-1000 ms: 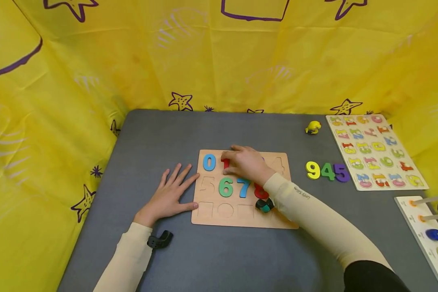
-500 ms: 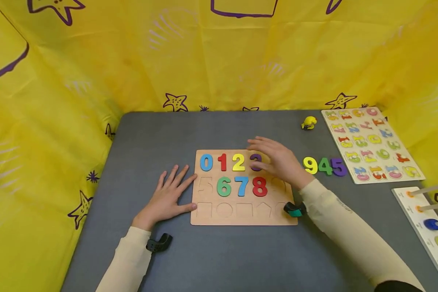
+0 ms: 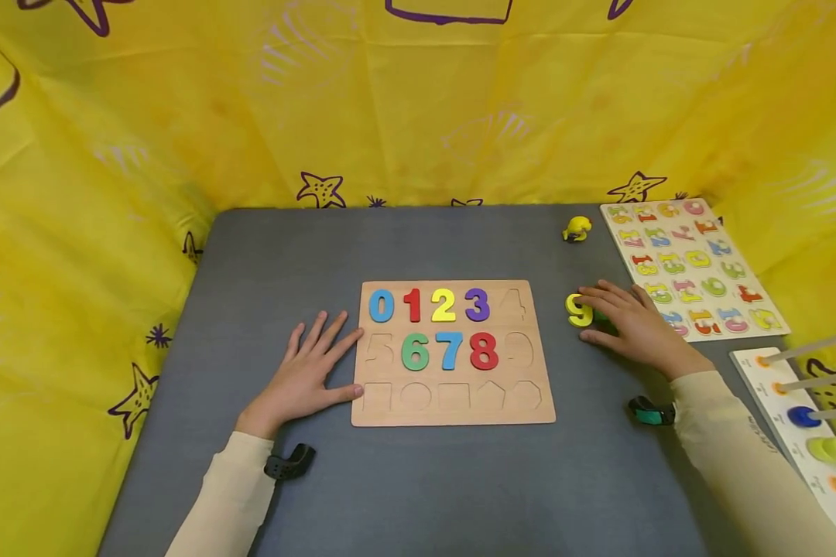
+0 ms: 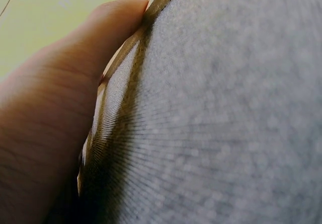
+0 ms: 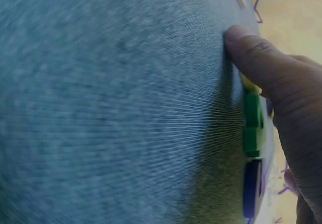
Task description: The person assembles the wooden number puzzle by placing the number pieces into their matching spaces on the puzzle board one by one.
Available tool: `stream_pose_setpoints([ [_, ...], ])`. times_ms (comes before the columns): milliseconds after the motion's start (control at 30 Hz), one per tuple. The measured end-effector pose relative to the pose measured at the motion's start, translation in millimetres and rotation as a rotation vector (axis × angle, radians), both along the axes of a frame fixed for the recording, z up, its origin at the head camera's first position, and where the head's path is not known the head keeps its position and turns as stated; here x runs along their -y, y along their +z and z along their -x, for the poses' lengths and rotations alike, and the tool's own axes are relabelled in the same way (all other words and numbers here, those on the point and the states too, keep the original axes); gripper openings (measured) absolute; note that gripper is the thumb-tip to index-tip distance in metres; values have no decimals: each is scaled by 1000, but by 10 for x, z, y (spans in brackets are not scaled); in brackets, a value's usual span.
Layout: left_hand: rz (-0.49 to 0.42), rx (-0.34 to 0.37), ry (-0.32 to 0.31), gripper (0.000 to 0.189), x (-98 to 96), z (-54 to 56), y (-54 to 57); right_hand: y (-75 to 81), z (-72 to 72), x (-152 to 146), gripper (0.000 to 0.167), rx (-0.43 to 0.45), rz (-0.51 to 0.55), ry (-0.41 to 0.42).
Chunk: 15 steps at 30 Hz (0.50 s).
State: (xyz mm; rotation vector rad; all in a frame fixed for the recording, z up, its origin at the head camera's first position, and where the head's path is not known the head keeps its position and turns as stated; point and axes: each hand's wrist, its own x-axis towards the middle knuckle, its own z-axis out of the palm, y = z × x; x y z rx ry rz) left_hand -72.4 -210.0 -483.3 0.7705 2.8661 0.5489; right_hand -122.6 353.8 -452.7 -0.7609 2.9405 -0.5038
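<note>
A wooden board [image 3: 453, 408] lies on the grey table, with coloured numbers 0 to 3 and 6, 7, 8 in its recesses. My left hand [image 3: 306, 379] rests flat on the table with fingers spread, fingertips and thumb at the board's left edge. Right of the board, my right hand [image 3: 630, 325] reaches over a yellow number 9 [image 3: 577, 311], its fingers above and thumb below the piece, with a gap between them. Under that hand, a green number 4 [image 5: 252, 118] and a purple number 5 [image 5: 251, 189] show in the right wrist view, mostly hidden from the head view.
Another number board [image 3: 697, 271] lies at the back right. Nearer stands a white base [image 3: 801, 449] with pegs and coloured rings. A small yellow toy [image 3: 577, 229] sits near the back edge. A yellow patterned cloth [image 3: 404, 100] hangs behind the table.
My right hand has moved right, from the number 1 across the board to the number 9. The left hand stays at the board's edge. The head view has shifted slightly.
</note>
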Motion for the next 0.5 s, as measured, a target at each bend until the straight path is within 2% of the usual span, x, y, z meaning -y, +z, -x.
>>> stream_pose_setpoints([
  [267,27,4,7,98,16,5,-39,-37,11,55,53,-125,0,27],
  [367,30,9,10,98,15,-2,-38,-31,-15,160,54,-186,51,58],
  [500,18,5,11,98,-2,-4,-14,-13,-125,417,58,-227,121,134],
])
